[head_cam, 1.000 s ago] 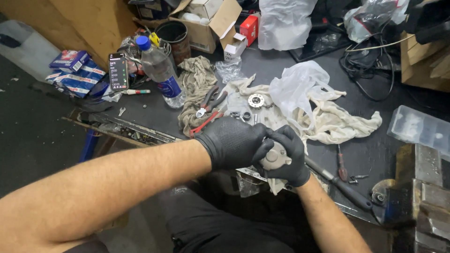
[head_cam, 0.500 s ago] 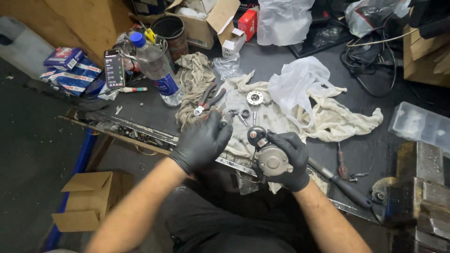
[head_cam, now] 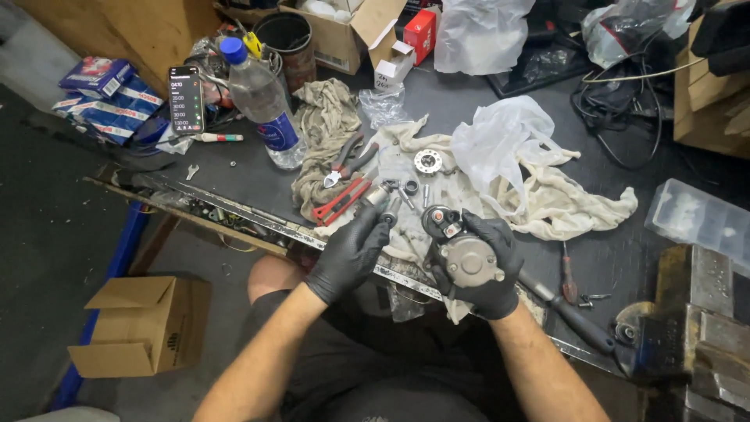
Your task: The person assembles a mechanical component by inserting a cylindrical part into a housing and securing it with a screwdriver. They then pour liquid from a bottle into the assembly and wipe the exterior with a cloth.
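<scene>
Just right of the red pliers point(head_cam: 341, 201), left hand point(head_cam: 351, 252) pinches a small metal fitting point(head_cam: 384, 202); right hand point(head_cam: 486, 266) cups the starter motor point(head_cam: 466, 256): prob. heavy, rigid, greasy; grip round the body.

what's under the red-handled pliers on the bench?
The red-handled pliers lie on a crumpled beige rag, beside grey-handled pliers. The rag hides the dark benchtop beneath; anything under it can't be seen.

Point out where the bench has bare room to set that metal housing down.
Bare dark bench shows between the cream rag, the clear plastic box and the screwdriver. It is crowded left of the right hand: small parts, pliers, bottle.
</scene>
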